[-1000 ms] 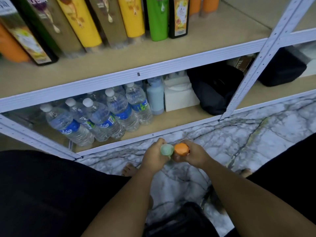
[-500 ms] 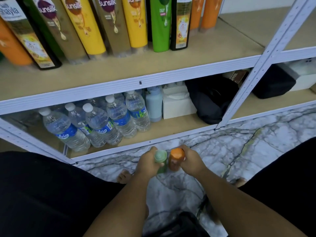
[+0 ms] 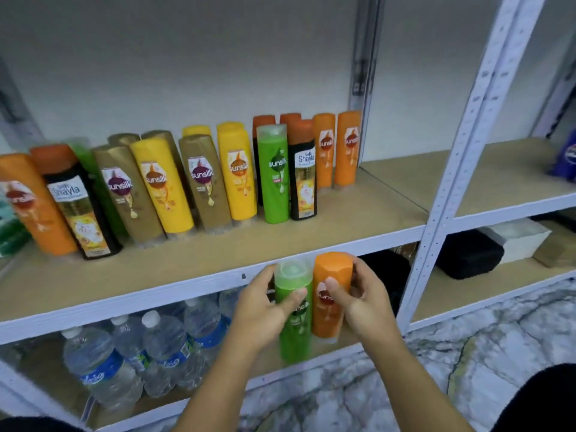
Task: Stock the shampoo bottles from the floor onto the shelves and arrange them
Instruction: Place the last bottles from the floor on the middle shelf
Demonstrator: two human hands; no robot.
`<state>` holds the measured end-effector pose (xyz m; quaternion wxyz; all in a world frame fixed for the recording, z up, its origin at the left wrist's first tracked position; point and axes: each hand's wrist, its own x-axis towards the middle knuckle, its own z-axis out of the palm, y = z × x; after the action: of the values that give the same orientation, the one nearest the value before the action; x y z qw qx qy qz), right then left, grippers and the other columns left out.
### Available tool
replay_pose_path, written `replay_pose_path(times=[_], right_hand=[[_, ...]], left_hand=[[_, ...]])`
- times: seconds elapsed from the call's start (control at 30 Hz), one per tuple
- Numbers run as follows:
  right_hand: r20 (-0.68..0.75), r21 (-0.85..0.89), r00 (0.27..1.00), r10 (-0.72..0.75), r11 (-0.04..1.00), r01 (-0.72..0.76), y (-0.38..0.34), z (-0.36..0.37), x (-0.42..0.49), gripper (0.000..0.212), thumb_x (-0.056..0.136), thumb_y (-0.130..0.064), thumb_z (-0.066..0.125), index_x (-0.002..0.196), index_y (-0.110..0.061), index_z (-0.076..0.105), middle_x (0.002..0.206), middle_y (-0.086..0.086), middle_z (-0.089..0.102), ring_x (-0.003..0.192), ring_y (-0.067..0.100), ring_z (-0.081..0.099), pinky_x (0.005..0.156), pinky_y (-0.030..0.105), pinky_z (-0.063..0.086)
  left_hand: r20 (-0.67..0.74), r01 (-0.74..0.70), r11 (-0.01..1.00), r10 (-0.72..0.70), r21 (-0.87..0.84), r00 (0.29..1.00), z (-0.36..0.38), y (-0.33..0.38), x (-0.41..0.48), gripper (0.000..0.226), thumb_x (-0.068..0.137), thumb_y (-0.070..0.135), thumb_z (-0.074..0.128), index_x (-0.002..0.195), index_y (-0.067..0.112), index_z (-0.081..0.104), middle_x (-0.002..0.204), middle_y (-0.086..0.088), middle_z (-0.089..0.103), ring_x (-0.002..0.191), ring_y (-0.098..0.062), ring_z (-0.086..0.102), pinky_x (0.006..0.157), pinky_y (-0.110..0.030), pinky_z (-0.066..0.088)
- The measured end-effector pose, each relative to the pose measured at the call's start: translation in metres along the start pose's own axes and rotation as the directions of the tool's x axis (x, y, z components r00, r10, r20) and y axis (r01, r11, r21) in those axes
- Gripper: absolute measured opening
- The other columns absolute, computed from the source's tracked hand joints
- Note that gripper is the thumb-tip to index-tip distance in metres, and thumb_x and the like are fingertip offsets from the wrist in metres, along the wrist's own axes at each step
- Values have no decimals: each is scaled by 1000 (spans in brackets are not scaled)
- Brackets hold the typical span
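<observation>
hands (image 3: pixel 261 310) (image 3: pixel 364 304): 2 | held shampoo bottles (image 3: pixel 294 335) (image 3: pixel 332 268): 2 | black Shayla bottles (image 3: pixel 78 213) (image 3: pixel 304 179): 2

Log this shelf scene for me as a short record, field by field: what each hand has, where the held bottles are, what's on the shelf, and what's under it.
left hand: grips a green shampoo bottle, upright
right hand: grips an orange shampoo bottle, upright, side by side with the green one
held bottles: in front of the shelf edge, not yet set down
on the shelf: row of shampoo bottles towards the back, bare board in front
below that shelf: water bottles, at the left
floor: marble pattern
</observation>
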<state>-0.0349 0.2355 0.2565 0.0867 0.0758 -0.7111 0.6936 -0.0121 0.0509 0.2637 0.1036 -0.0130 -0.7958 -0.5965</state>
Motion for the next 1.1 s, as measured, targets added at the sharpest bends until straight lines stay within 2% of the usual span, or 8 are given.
replay_pose_path(times=[0.13,0.27,0.4,0.53,0.67,0.83,0.93,1.1], right_hand=[[-40,56,981,-192,979,194,-74,-6,39,49,87,-40,72,132,-27,57,117,-3,70,110,13,66,94,39,53],[-40,64,951,-306,949,308,-122,-5,79,39,95,-38,63,132,-29,53,121,-2,67,112,15,65,97,45,53],[-63,51,951,-303,951,306,-133,-3,116,32,99,-31,60,130,-31,52,117,-4,68,104,11,67,95,43,55],[-35,30,966,-258,965,259,-120,-5,135,31,101,-31,57,130,-35,51,111,-1,69,95,20,69,69,32,61],[63,-86,970,-233,968,238,-103,-15,150,47,95,-46,61,137,-49,40,128,-15,60,115,8,60,96,39,52],[214,-202,972,-98,969,143,-69,-24,146,65,86,-22,78,134,-44,40,127,-11,61,114,5,61,101,39,51],[226,-230,973,-53,967,106,-41,-31,144,59,83,-18,80,125,-41,47,123,-11,66,110,3,65,99,38,53],[197,-284,980,-14,956,70,-18,-45,146,42,87,-23,76,122,-31,52,119,-12,67,103,-3,65,85,19,52]], left_hand=[[-68,-257,961,251,-102,966,-9,87,29,37,89,39,75,123,42,62,117,19,70,112,-6,65,95,-39,56],[-179,-403,915,391,-34,903,-9,138,69,37,91,44,68,126,36,59,119,19,69,115,-4,63,99,-38,53],[-233,-351,931,365,100,902,5,153,106,50,92,55,60,134,29,52,124,12,66,115,-11,62,102,-43,51],[-245,-298,946,320,124,915,19,150,124,47,97,44,60,140,32,46,129,16,61,118,-8,57,104,-35,47],[-243,-260,958,282,119,928,23,130,136,44,98,46,58,138,35,45,128,12,62,117,-11,60,102,-37,51],[-116,-219,962,239,163,964,22,103,132,57,94,44,66,142,33,39,134,13,58,122,-9,56,102,-34,48],[-67,-138,961,158,241,985,27,74,125,56,89,45,71,135,38,40,132,14,58,122,-9,55,103,-36,47],[-91,-114,953,145,279,985,36,58,128,42,88,46,73,121,39,48,119,21,62,111,-4,58,92,-27,48]])
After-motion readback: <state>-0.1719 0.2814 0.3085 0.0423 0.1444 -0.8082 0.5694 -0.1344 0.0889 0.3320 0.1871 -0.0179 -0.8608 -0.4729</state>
